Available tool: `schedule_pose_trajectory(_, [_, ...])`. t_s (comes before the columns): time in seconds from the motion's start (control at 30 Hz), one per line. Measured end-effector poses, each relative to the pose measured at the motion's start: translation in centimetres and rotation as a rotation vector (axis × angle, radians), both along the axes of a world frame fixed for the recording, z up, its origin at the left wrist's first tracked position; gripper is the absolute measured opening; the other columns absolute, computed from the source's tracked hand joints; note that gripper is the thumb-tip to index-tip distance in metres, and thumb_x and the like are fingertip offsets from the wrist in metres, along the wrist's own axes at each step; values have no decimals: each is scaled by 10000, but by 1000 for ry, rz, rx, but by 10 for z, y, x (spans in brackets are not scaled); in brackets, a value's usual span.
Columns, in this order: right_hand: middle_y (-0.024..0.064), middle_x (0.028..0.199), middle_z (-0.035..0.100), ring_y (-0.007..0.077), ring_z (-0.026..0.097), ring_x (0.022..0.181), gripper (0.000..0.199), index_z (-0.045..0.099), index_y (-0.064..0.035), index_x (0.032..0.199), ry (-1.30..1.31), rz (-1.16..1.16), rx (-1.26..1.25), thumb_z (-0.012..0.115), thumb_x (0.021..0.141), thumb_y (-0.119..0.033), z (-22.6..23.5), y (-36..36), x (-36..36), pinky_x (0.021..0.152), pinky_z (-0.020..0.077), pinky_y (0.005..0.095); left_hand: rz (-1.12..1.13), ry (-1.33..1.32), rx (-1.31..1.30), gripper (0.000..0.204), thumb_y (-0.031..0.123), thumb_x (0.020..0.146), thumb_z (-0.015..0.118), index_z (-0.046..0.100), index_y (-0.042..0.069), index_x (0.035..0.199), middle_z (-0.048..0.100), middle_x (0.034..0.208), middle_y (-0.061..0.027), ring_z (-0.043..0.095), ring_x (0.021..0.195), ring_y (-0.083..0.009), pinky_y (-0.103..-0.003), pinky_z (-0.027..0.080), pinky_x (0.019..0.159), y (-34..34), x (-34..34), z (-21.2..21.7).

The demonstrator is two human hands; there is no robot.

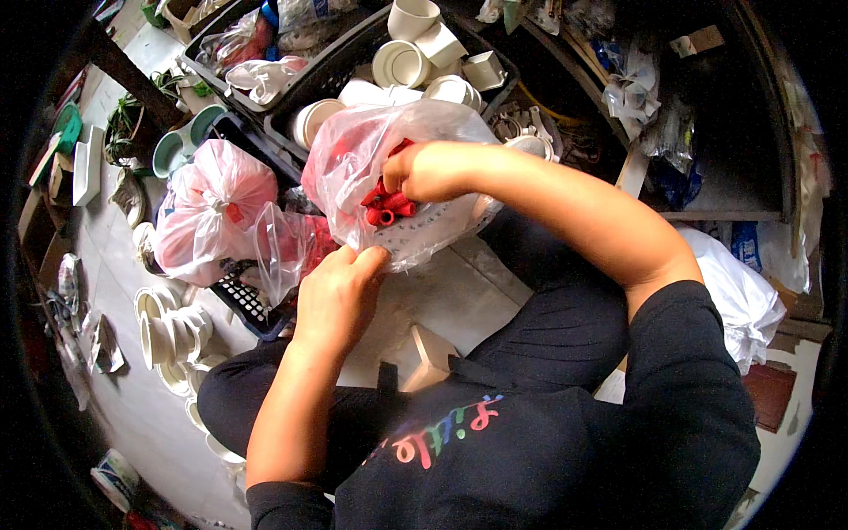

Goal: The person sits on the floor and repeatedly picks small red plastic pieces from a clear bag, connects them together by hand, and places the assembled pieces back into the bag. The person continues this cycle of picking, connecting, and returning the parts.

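Observation:
In front of me is a clear plastic bag [349, 146], its mouth spread wide. My left hand [340, 287] is closed on the near edge of the bag, pinching the film between thumb and fingers. My right hand [430, 172] reaches into the bag from the right, with its fingers curled against red tubular plastic pieces [386, 212]. Several of these pieces cluster just below the fingers, and some show open round ends. The fingertips are partly hidden. A pale, dotted surface [428, 234] lies beside and beneath the pieces.
A tied clear bag with reddish contents [212, 208] sits left, over a dark perforated basket [243, 296]. Beyond, a dark crate [503, 66] holds white pipe fittings [397, 64]. More white fittings [168, 331] line the floor at left. A white bag [729, 287] stands right.

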State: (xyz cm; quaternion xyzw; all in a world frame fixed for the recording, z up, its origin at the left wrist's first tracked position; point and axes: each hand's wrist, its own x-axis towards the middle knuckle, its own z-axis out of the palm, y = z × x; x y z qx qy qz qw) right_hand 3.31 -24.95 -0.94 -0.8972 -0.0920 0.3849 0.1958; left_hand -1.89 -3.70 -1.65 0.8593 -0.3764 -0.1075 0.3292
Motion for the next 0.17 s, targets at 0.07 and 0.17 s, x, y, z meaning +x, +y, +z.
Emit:
schedule_pose_trajectory(0.07, [140, 968, 602, 307, 558, 931, 345, 576, -87, 1011, 54, 122, -100, 592, 757, -319, -10, 8, -6, 797, 423, 377, -1, -11, 10, 54, 106, 738, 536, 523, 101, 790, 497, 659, -109, 547, 626, -304, -401, 437, 515, 1, 3, 2])
schedule_pose_trajectory(0.17, [137, 1215, 482, 231, 419, 1159, 591, 510, -112, 1168, 487, 148, -24, 538, 764, -542, -16, 7, -9, 977, 283, 305, 31, -18, -2, 82, 116, 723, 558, 533, 96, 798, 505, 670, -111, 549, 622, -301, -394, 446, 514, 5, 7, 1])
